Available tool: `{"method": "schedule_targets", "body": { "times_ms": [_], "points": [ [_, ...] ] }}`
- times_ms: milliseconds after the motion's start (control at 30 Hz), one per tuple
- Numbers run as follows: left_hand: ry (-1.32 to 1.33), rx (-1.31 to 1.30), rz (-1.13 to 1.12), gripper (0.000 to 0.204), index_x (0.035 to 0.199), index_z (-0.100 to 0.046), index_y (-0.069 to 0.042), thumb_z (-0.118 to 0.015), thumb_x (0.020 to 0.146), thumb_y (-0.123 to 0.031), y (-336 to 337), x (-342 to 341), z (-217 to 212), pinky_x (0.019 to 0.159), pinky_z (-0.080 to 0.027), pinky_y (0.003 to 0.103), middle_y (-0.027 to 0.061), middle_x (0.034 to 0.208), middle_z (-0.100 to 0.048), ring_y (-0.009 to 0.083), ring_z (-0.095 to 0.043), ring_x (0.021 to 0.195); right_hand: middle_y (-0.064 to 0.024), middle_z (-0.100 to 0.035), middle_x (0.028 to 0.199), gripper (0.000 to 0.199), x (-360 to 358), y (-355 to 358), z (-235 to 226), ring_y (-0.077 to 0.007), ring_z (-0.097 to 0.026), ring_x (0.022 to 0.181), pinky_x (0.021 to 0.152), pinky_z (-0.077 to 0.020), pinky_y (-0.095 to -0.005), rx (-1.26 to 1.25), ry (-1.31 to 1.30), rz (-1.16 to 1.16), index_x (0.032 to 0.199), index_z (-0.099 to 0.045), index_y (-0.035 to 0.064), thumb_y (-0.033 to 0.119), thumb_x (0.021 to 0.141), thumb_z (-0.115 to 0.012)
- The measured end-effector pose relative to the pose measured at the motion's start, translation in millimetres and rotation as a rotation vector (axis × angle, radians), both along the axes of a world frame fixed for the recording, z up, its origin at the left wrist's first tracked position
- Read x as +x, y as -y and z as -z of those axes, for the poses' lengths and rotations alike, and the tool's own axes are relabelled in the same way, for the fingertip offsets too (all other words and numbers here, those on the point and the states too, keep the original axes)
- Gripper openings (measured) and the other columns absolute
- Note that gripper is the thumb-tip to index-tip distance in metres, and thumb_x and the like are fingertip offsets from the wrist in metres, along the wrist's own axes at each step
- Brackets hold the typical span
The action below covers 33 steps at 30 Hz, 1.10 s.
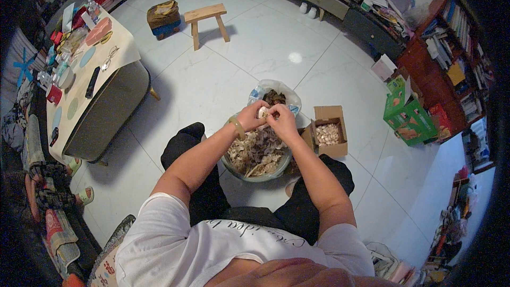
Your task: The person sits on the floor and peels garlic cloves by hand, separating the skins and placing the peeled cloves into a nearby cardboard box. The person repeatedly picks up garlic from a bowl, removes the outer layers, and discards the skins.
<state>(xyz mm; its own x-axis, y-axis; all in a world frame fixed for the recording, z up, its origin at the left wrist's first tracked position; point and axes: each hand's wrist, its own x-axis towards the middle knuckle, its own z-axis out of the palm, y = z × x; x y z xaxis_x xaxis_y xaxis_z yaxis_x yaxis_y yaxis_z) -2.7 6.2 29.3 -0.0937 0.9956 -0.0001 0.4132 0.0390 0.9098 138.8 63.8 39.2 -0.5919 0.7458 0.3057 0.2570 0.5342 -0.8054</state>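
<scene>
In my left hand I hold a whitish garlic bulb, fingers wrapped round it. My right hand meets it from the other side, fingertips pinched at the bulb; whether a bit of skin is between them is too small to tell. Below both hands sits a wide round basin heaped with dry garlic skins and bulbs. Just beyond is a bowl or bag lined with white plastic, holding brownish scraps. A cardboard box at the right contains many pale garlic cloves.
A wooden stool and a small box-like seat stand farther off on the tiled floor. The long table at left carries glasses and a remote. A green carton stands at right near a bookcase. My knees flank the basin.
</scene>
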Motion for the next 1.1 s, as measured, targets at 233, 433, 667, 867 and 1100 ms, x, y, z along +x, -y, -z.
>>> {"method": "schedule_targets", "body": {
  "times_ms": [233,433,667,867,1100],
  "points": [
    [-0.198,0.252,-0.021,0.042,0.102,-0.046,-0.006,-0.063,0.063,-0.012,-4.7,-1.2,4.8,0.079,-0.039,0.033,0.0126,0.099,-0.048,0.0255,-0.048,0.093,-0.0074,-0.052,0.068,0.026,0.1,-7.1,19.7,-0.0140,-0.052,0.056,0.046,-0.0443,-0.0277,-0.565,-0.016,-0.059,0.092,-0.041,0.0020,0.016,0.075,-0.055],
    [-0.269,0.266,-0.019,0.046,0.105,-0.046,-0.005,-0.063,0.064,-0.019,-0.6,0.1,2.3,0.078,-0.039,0.035,0.0143,0.103,-0.048,0.0284,-0.048,0.095,-0.0049,-0.051,0.065,0.029,-3.7,-7.5,24.9,-0.0114,-0.049,0.050,0.041,-0.0428,-0.0254,-0.797,-0.150,-0.143,0.101,-0.037,0.0032,0.017,0.080,-0.050],
    [-0.521,0.275,-0.014,0.044,0.105,-0.046,-0.006,-0.060,0.067,-0.024,6.7,0.3,-10.1,0.072,-0.043,0.036,0.0133,0.099,-0.050,0.0295,-0.051,0.086,-0.0044,-0.052,0.068,0.016,-0.6,-2.1,14.0,-0.0101,-0.051,0.057,0.047,-0.0426,-0.0223,-0.500,0.009,-0.056,0.091,-0.044,0.0041,0.015,0.080,-0.050],
    [-0.506,0.166,-0.003,0.046,0.106,-0.045,-0.006,-0.061,0.067,-0.023,6.8,2.6,-13.0,0.075,-0.042,0.035,0.0139,0.105,-0.048,0.0298,-0.050,0.090,-0.0055,-0.053,0.064,0.010,0.6,-2.8,14.4,-0.0123,-0.054,0.055,0.047,-0.0432,-0.0263,-0.180,0.017,0.015,0.077,-0.048,0.0032,0.013,0.078,-0.051],
    [-0.253,0.260,0.022,0.046,0.107,-0.047,-0.010,-0.065,0.066,-0.021,-1.1,-9.5,3.3,0.076,-0.041,0.031,0.0105,0.099,-0.053,0.0237,-0.052,0.087,-0.0052,-0.052,0.054,0.019,1.2,-9.1,10.4,-0.0127,-0.051,0.047,0.044,-0.0405,-0.0242,-0.720,-0.244,-0.220,0.066,-0.048,0.0033,0.012,0.082,-0.043]
  ]
}}
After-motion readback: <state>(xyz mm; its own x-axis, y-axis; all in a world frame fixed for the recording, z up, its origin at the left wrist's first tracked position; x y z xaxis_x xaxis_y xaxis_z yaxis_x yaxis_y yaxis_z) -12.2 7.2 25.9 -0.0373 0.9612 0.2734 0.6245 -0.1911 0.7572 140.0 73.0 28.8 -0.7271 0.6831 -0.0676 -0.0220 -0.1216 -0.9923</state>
